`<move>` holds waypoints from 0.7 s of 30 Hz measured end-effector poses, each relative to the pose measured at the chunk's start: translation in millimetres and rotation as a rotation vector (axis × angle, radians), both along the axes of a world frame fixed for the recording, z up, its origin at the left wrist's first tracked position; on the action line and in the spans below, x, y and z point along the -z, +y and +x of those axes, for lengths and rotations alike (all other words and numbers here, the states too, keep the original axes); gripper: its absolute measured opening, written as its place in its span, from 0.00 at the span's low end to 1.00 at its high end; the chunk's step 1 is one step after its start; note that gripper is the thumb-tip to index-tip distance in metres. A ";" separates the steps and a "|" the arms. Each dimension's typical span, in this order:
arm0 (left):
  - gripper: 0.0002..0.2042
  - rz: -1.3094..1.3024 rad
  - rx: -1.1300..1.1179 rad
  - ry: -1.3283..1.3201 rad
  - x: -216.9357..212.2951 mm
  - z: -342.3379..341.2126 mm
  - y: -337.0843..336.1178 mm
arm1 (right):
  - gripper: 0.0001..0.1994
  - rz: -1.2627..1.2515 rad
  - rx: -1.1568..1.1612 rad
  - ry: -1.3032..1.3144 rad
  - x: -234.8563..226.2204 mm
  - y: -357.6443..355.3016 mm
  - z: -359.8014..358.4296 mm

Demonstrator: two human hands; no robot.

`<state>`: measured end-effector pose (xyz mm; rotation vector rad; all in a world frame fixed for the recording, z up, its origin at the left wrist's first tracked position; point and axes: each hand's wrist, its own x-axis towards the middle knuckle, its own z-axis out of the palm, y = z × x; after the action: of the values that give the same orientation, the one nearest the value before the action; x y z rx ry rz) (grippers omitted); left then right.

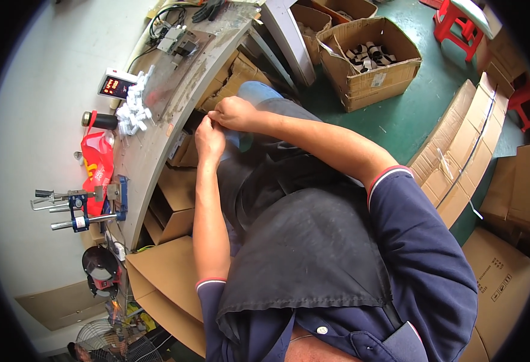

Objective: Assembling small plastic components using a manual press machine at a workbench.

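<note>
My left hand [209, 142] and my right hand [235, 113] meet in front of the workbench edge, above my knees. Both are closed, with fingertips pinched together. Whatever lies between them, if anything, is hidden by the fingers. To the left of my hands, a pile of small white pieces [134, 104] lies on the workbench [163, 99]. A dark apron [301, 253] covers my lap and chest.
A digital display box [117, 84], black bottle [102, 120], red bag [98, 163] and blue clamp fixture [79, 211] stand along the bench. Cardboard boxes [171, 274] sit below it. An open carton [373, 87] holds black-and-white parts. Red stools [461, 27] stand far right.
</note>
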<state>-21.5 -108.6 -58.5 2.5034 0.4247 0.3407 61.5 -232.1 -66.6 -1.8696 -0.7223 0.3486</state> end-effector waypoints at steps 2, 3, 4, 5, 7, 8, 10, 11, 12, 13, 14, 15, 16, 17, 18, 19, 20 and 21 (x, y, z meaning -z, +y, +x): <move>0.15 -0.093 -0.003 0.039 -2.6 -0.6 -0.4 | 0.23 -0.027 -0.012 -0.005 -0.7 -0.2 0.9; 0.14 -0.187 -0.010 0.081 -4.2 -0.1 -1.8 | 0.23 -0.026 -0.008 -0.003 0.5 -1.2 2.4; 0.14 -0.186 -0.006 0.083 -5.0 1.6 -2.9 | 0.23 -0.016 -0.019 0.008 1.6 -2.2 4.3; 0.14 -0.189 0.012 0.074 -4.7 0.9 -0.3 | 0.23 -0.005 -0.035 0.018 2.0 -1.7 4.2; 0.13 -0.192 0.031 0.066 -3.5 1.6 4.3 | 0.23 0.036 -0.026 0.032 2.7 -0.9 5.2; 0.12 -0.210 0.012 0.053 -1.9 1.4 6.5 | 0.23 0.074 -0.019 0.044 3.5 -0.2 5.6; 0.11 -0.231 -0.006 0.040 0.9 4.0 11.4 | 0.23 0.106 -0.031 0.101 6.2 -1.8 8.6; 0.08 -0.163 0.012 -0.071 6.0 2.8 23.0 | 0.24 0.144 -0.051 0.154 4.7 -0.8 9.1; 0.05 -0.095 0.031 -0.179 10.2 1.9 34.5 | 0.24 0.145 -0.059 0.153 6.0 0.2 10.4; 0.07 0.006 -0.024 -0.180 11.5 1.2 48.7 | 0.24 0.122 -0.074 0.168 7.5 0.7 12.1; 0.08 -0.031 -0.068 -0.197 10.0 -0.6 55.3 | 0.25 0.095 -0.083 0.186 11.5 -0.1 15.0; 0.09 -0.012 -0.120 -0.248 6.9 -0.5 63.8 | 0.25 0.083 -0.083 0.222 16.2 -1.5 17.0; 0.11 0.008 -0.172 -0.299 2.7 -0.2 73.8 | 0.25 0.081 -0.087 0.225 20.5 -2.1 19.9; 0.10 -0.091 -0.204 -0.376 -3.0 2.8 78.8 | 0.25 0.050 -0.085 0.206 28.7 -4.1 25.8; 0.09 -0.056 -0.267 -0.368 -11.9 2.4 92.3 | 0.24 0.023 -0.094 0.188 32.3 -2.9 29.0; 0.09 -0.019 -0.297 -0.390 -19.9 1.8 105.3 | 0.23 0.022 -0.096 0.185 37.0 -2.7 31.1; 0.09 0.019 -0.328 -0.414 -28.4 1.3 118.2 | 0.23 0.022 -0.104 0.183 38.9 -1.4 33.3; 0.09 0.142 -0.390 -0.370 -36.3 4.5 126.4 | 0.22 -0.004 -0.095 0.206 45.7 -1.4 37.3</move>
<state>-17.0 17.8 -22.3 2.4046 0.7547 0.9986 98.8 -233.5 -112.4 -1.7755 -0.6708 0.5946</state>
